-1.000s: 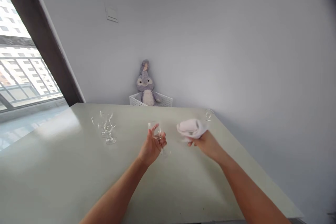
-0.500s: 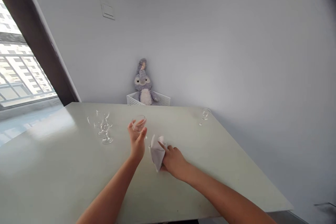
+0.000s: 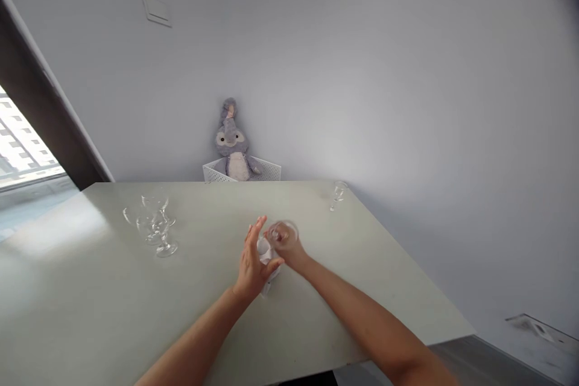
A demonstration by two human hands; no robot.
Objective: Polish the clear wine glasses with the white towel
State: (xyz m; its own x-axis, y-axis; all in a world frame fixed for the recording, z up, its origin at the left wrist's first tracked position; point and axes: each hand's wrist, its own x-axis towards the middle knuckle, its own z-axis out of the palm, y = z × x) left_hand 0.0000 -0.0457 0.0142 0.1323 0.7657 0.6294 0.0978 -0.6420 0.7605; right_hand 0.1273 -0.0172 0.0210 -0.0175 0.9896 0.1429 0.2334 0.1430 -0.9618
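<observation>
While the left hand [image 3: 251, 266] has its grip spread wide around a crumpled white cloth [image 3: 263, 247], the right hand [image 3: 295, 253] grips a clear, round-rimmed drinking glass [image 3: 283, 234] at the left hand's two o'clock.

Your fittings, itemised: one left hand [image 3: 249, 266] and one right hand [image 3: 296, 256], both ungloved; two forearms [image 3: 199, 332], both bare, wrists unadorned.
</observation>
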